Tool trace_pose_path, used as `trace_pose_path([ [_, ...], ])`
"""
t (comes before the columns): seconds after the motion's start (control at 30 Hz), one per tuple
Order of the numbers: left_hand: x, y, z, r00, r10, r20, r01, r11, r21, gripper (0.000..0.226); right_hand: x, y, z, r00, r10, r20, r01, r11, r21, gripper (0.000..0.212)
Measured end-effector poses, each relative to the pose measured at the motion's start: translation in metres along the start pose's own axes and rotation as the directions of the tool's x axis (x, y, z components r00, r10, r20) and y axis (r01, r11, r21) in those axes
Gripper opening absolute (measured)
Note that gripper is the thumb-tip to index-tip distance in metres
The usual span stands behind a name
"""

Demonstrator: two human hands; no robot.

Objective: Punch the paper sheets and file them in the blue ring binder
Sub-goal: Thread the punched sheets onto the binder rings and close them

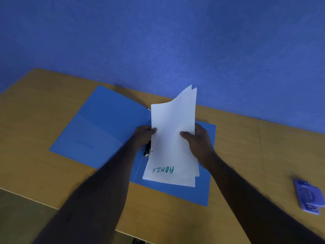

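the paper sheets (pixel 173 138) are a thin white stack held above the right half of the open blue ring binder (pixel 98 127), their long axis running away from the person and leaning a little to the right. the far end curls upward and fans apart at its corner, while the near end hangs low over the binder's right cover. green handwriting reading "admin" sits near the close edge, upside down from this view, so the top of the page points toward the person.

the left hand (pixel 143 135) pinches the stack's left edge, thumb on top. the right hand (pixel 198 140) grips the right edge, thumb pressed on the top sheet and fingers tucked behind.

the binder lies flat and spread open, its spine running diagonally; the metal ring mechanism (pixel 147 153) shows just left of the sheets, below the left hand.

everything rests on a tan wooden table (pixel 44 103) set against a blue wall (pixel 158 41).

a purple hole punch (pixel 308 197) lies near the table's right edge, well apart from the binder, blurred.
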State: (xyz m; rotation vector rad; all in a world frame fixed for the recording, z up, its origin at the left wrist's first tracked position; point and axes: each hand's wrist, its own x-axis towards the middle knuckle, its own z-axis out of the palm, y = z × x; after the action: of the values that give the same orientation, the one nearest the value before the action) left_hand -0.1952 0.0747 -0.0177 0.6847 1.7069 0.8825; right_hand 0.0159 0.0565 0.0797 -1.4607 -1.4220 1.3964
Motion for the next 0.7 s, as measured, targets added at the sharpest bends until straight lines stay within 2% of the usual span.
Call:
trace_pose_path([
  [0.13,-0.002,0.004,0.000,1.000,-0.024,-0.015,0.023,0.999,-0.027,0.022,-0.003,0.006,-0.004,1.000,0.015,-0.025,-0.015,1.000,0.007,0.025],
  [0.33,0.001,0.004,0.004,0.998,-0.019,-0.065,0.020,1.000,0.021,0.034,-0.005,0.009,-0.004,0.999,0.028,-0.029,-0.027,0.999,0.025,0.025],
  [0.7,0.006,0.017,0.004,0.997,-0.067,0.041,0.052,0.959,0.277,0.030,-0.009,0.014,-0.010,0.999,0.033,-0.036,-0.032,0.999,0.017,0.025],
])
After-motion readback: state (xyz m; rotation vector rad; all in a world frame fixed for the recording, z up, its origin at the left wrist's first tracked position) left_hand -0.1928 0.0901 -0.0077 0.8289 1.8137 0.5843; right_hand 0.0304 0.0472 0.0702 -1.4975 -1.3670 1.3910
